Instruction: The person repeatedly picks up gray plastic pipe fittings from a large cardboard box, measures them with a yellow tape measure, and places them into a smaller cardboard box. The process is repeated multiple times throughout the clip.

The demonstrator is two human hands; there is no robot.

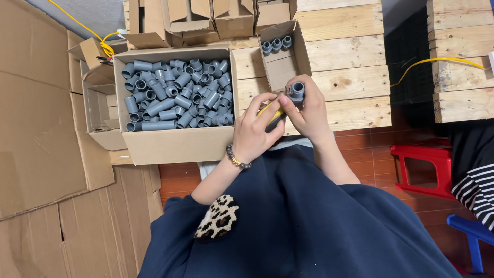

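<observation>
Grey plastic pipe fitting [296, 91] pinched in right hand [307, 110], held above the front edge of the wooden pallet counter [350, 67], open socket end facing the camera. Lower half of the fitting buried behind fingers, full shape unclear. Left hand [254, 135] clenched on a yellow-and-black tool [274, 114]; only a short strip of it showing between the two hands, kind of tool not identifiable. Tool tip against or just beside the fitting, contact point hidden. Beaded bracelet [237, 159] on left wrist.

Large cardboard box [175, 144] left of the hands, loaded with loose grey fittings [175, 95], depth of the pile not visible. Small open carton [285, 64] just behind the hands, three grey fittings [277, 45] standing in a row at its far end, rest of its inside mostly shadowed by flaps. More cartons [206, 20] along the top edge, cut off by the frame, contents not visible. Yellow cable [105, 46] top left, ends out of frame; second yellow cable [437, 61] on the right, running off the edge. Red stool [422, 172] and blue stool [471, 234] partly cut off at right. Striped sleeve [476, 188] of another person at right edge, hands not in view.
</observation>
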